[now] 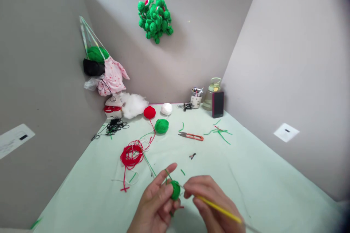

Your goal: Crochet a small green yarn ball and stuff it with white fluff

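Observation:
Between the thumb and fingers of my left hand is a small green crocheted piece. A green strand loops over the raised left index finger and trails back over the table. My right hand grips a crochet hook with a yellow handle, its metal tip at the green piece. Whether the tip sits inside a stitch is too small to tell. A short red yarn end shows just below the piece. The green yarn ball lies farther back.
Loose red yarn and tangled black yarn lie to the left. Orange thread snips and green yarn scraps are ahead. Red and white balls, white stuffing, a pen cup and a phone stand at the back.

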`<state>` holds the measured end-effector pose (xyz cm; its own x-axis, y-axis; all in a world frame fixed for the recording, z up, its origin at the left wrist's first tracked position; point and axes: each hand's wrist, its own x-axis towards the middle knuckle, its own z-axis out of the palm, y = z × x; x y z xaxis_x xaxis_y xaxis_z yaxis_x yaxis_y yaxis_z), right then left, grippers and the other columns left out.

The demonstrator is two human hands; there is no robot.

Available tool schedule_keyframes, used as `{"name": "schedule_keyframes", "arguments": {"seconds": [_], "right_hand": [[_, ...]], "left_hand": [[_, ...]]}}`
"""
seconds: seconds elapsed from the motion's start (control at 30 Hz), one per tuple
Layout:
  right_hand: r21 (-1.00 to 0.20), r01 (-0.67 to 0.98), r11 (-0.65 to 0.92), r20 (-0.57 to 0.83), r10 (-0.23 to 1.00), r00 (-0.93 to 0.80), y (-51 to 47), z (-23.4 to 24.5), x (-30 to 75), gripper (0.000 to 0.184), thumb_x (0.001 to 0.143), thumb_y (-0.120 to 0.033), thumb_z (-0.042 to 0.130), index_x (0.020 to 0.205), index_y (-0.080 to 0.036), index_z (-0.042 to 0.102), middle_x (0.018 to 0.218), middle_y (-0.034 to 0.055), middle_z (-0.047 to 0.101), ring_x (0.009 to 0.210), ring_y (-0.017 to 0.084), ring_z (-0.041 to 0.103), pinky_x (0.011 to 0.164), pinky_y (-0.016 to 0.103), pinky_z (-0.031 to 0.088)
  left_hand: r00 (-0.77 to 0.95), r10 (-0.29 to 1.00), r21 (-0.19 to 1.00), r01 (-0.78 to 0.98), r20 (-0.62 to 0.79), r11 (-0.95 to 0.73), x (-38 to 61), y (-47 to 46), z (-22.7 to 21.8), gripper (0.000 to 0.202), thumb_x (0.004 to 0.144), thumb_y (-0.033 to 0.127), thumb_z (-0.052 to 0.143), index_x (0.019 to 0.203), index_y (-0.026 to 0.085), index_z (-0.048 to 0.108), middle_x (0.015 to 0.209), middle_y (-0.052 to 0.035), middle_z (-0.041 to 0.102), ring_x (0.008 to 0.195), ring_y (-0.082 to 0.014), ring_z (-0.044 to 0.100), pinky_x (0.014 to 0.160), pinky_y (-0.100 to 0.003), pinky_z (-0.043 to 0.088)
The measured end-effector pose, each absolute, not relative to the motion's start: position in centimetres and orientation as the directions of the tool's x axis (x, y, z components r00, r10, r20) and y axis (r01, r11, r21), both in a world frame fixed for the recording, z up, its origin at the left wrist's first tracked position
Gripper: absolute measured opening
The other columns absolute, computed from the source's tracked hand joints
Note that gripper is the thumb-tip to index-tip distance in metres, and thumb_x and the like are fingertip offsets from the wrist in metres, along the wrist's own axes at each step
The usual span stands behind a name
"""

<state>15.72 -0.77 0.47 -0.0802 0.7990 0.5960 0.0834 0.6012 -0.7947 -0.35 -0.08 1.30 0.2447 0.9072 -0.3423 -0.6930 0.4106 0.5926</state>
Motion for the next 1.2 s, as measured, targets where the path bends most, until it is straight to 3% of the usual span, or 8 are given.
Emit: {"name": "schedule_keyframes", "arguments": {"seconds": [0.2,0.3,0.43,0.6,0.7,0.8,0.93,1.2], "right_hand": [[-0.896,-0.257,0.363,0.393,0.917,-0.073,1.1,1.3,16.6,0.023,0.101,-0.035,0.06,0.094,-0.023,0.078,0.084,0.0062,0.067,0.064,0.015,0.064,0.061,0.029,0.058],[-0.897,-0.139,0.419,0.435,0.894,-0.113,0.9,0.9,16.1,0.018,0.1,-0.028,0.062,0.099,-0.024,0.08,0.092,0.0083,0.071,0.073,0.017,0.067,0.066,0.029,0.058],[-0.81,0.055,0.584,0.576,0.81,-0.112,0.2,0.3,15.9,0.025,0.099,-0.016,0.06,0.11,-0.028,0.078,0.094,0.0082,0.074,0.083,0.021,0.071,0.068,0.03,0.06],[-0.767,0.154,0.623,0.613,0.782,-0.113,-0.1,0.5,16.4,0.027,0.094,-0.016,0.068,0.113,-0.031,0.08,0.1,0.0088,0.074,0.088,0.023,0.072,0.071,0.033,0.061],[-0.83,0.059,0.554,0.553,0.832,-0.04,0.4,1.2,16.7,0.023,0.101,-0.018,0.057,0.104,-0.027,0.078,0.089,0.0062,0.071,0.078,0.018,0.067,0.068,0.029,0.056],[-0.887,-0.115,0.447,0.454,0.89,-0.05,0.7,1.6,16.4,0.021,0.103,-0.027,0.057,0.097,-0.026,0.077,0.083,0.0033,0.067,0.074,0.015,0.063,0.069,0.028,0.054],[-0.899,-0.147,0.412,0.429,0.897,-0.104,0.7,1.5,15.8,0.018,0.101,-0.029,0.063,0.099,-0.027,0.08,0.093,0.0044,0.072,0.084,0.016,0.066,0.074,0.027,0.054],[-0.913,-0.338,0.228,0.288,0.948,-0.138,0.9,0.8,16.6,0.022,0.103,-0.035,0.058,0.099,-0.024,0.077,0.093,0.0039,0.073,0.072,0.012,0.066,0.069,0.025,0.055]], "left_hand": [[0.08,0.966,0.731,-0.639,-0.247,0.24,-0.3,-0.2,1.4,0.053,0.067,0.035,0.094,0.116,0.021,0.078,0.083,-0.0007,0.062,0.055,-0.0048,0.04,0.06,-0.024,0.039],[0.057,0.974,0.799,-0.563,-0.218,0.212,0.3,-0.6,1.4,0.055,0.068,0.041,0.092,0.118,0.022,0.077,0.084,-0.0026,0.063,0.064,-0.0098,0.048,0.058,-0.024,0.036],[-0.028,0.979,0.84,-0.52,-0.202,0.158,1.1,-1.1,1.5,0.052,0.069,0.04,0.092,0.117,0.025,0.077,0.084,-0.0017,0.064,0.072,-0.0123,0.052,0.063,-0.023,0.039],[0.132,0.942,0.708,-0.63,-0.31,0.321,1.0,-0.8,1.6,0.057,0.071,0.041,0.09,0.123,0.022,0.077,0.07,0.0028,0.054,0.062,-0.0084,0.041,0.066,-0.024,0.041],[0.197,0.926,0.63,-0.685,-0.323,0.366,0.4,-0.5,1.7,0.048,0.075,0.034,0.088,0.119,0.018,0.078,0.063,0.0062,0.044,0.058,-0.007,0.035,0.073,-0.025,0.044],[0.152,0.948,0.69,-0.655,-0.279,0.308,0.2,-0.6,1.9,0.041,0.076,0.03,0.087,0.115,0.022,0.079,0.078,0.0018,0.059,0.068,-0.0087,0.048,0.081,-0.027,0.045],[0.13,0.959,0.79,-0.545,-0.25,0.28,0.4,-1.1,2.0,0.04,0.076,0.034,0.087,0.114,0.026,0.079,0.092,-0.0025,0.067,0.09,-0.0165,0.058,0.081,-0.026,0.044],[0.087,0.96,0.826,-0.493,-0.266,0.273,0.3,-1.0,2.3,0.036,0.075,0.038,0.086,0.109,0.026,0.081,0.083,0.0012,0.059,0.068,-0.0099,0.047,0.072,-0.024,0.045]]}}
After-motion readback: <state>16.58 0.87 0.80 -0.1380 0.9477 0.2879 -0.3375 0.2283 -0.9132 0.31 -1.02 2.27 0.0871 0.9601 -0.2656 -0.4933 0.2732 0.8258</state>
